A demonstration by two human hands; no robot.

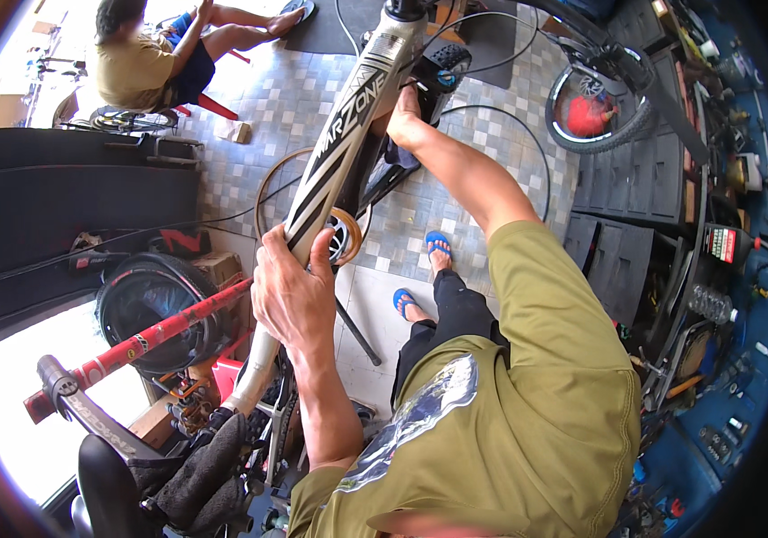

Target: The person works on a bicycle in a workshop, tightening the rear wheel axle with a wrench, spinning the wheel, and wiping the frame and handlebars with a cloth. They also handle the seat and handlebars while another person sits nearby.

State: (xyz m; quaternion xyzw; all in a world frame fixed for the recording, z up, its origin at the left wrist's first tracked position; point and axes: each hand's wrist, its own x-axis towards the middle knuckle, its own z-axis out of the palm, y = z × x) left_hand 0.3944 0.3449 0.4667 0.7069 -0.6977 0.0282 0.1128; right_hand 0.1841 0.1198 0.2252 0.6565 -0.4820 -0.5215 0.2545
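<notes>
Gripping silver bike frame (330, 170), aslant above tiled floor (263, 134), with left hand (294, 285) curled around it; reaching behind upper end with partly hidden right hand (405, 115), cannot tell how closed or holding what. Flanked rightward by black drawers (622, 188) with unseen contents.

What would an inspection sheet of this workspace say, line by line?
Surface: tiled floor, patterned grey and beige, plainer and paler near the feet.
Job's things: pale bike frame with black stripes, slanting across the view.
Clutter: dark tyre and red tube at left; clear bottle among loose items at right.
Hands: left hand wraps the frame; right hand is partly hidden beside it, grip unclear.
Cables: black cable or hose curving over the floor.
Surroundings: seated person upper left; dark drawers at right.
</notes>
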